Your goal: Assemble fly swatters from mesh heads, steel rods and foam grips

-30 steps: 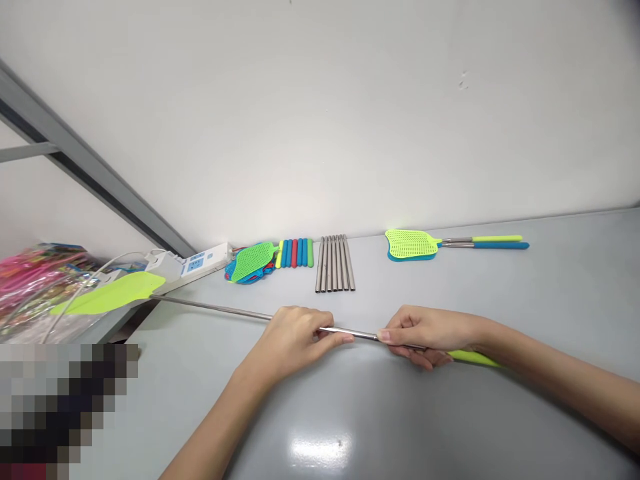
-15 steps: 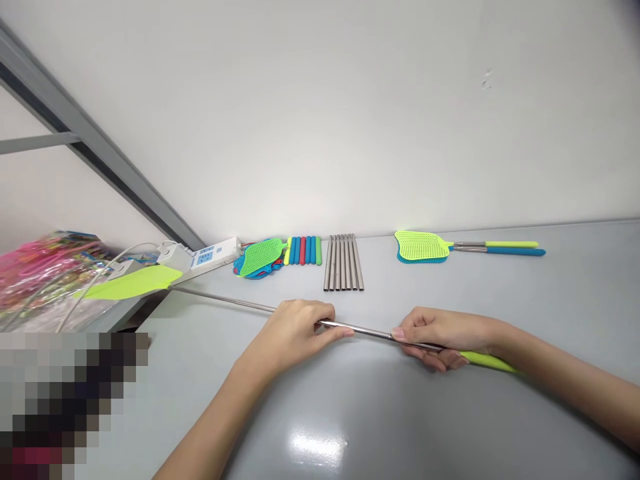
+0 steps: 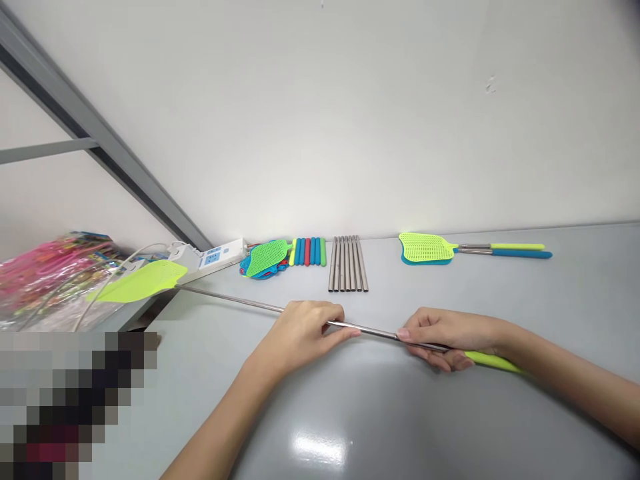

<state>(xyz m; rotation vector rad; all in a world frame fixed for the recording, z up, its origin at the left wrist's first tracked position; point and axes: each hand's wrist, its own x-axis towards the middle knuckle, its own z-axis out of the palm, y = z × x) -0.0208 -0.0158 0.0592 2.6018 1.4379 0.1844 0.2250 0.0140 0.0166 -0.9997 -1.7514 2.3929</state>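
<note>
A yellow-green fly swatter [image 3: 145, 283] with a long, extended metal rod slants across the table in both my hands. My left hand [image 3: 307, 337] is closed round the middle of the rod, thumb stretched along it. Farther right, my right hand [image 3: 440, 339] pinches the thicker rod section between thumb and fingers. The swatter's yellow-green handle [image 3: 493, 361] runs out beneath my right wrist, partly hidden. Its perforated head reaches past the table's left side, beside a power strip.
Along the wall lie stacked swatter heads [image 3: 267, 259], several coloured handles [image 3: 307, 252], a row of metal tubes [image 3: 348, 264] and two whole swatters [image 3: 427, 248]. A white power strip [image 3: 220, 257] and plastic-wrapped goods [image 3: 55, 280] are at left, near a grey metal frame [image 3: 110, 147].
The view has shifted slightly, so everything appears a little farther right. Both hands keep their hold on the swatter's rod, with hardly any movement along it.
</note>
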